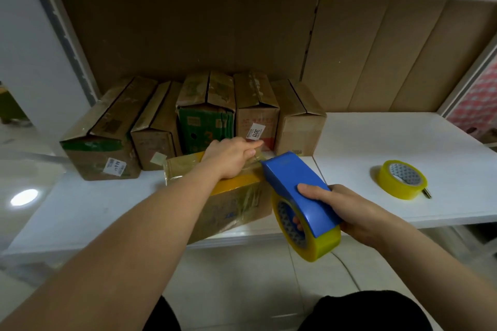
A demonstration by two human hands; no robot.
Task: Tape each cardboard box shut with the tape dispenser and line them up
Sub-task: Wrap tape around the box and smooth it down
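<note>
- Tabletop (403,140), white, carries everything; its right half holds only a spare roll (402,179), so open room lies there, while the near edge runs just under the hands.
- Cardboard sheets (242,35) stand behind as a back wall.
- Boxes in a row (188,118), five of them, stand side by side at the back left, touching or nearly so; the leftmost reaches closest to the tabletop's left edge.
- Front box (236,204) lies before the row, at an angle, its near corner at or slightly over the front edge.
- Dispenser (298,191), blue with a yellow tape roll, has its nose at the front box's right top edge and hangs partly beyond the tabletop's front edge.
- Left hand (231,158) presses on top of the front box, fingers curled, thumb pinching clear tape at the far right corner.
- Right hand (347,212) has its grip clamped on the dispenser, fingers through the roll's core.
</note>
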